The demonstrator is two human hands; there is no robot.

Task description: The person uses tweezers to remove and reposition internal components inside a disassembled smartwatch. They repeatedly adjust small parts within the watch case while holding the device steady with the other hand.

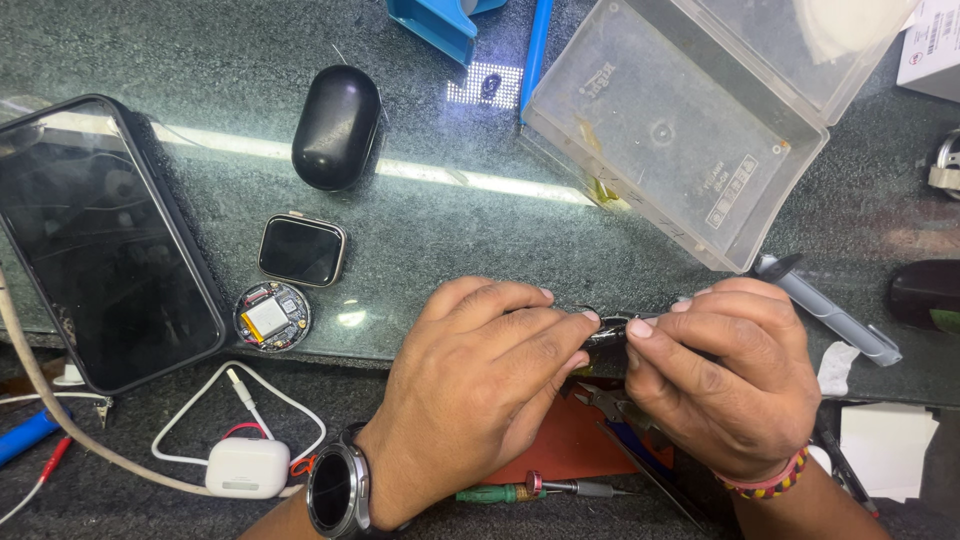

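Low centre of frame: both hands meet at the front lip of the dark stone counter (pixel 480 225). Left hand (pixel 480 375), a round wristwatch (pixel 335 490) on its wrist, has its fingers curled and pinched shut on one end of a small dark metal part (pixel 610 330); right hand (pixel 735 375), with a beaded band (pixel 770 483) at the wrist, pinches the other end, and a grey pen-like tool (pixel 830 310) is tucked along its fingers, tip pointing to upper left. The part itself is mostly hidden between the fingertips; what kind of piece it is I cannot tell. Judging by how things lie, the job reads as mid-way: left of centre a square smartwatch screen (pixel 303 250) lies face up, apart from a round opened module (pixel 272 316) just below it with battery and board exposed, so the opening-up looks done and nothing is closed again. Below the hands, small pliers (pixel 605 402) sit on an orange mat (pixel 565 450), with a green-handled screwdriver (pixel 530 490) near the bottom edge. Far left, a large phone (pixel 100 240) lies dark. Upper centre, a black oval case (pixel 337 127); upper right, a clear plastic box (pixel 690 130), open. Lower left, a white charger (pixel 247 467) with looped cable.
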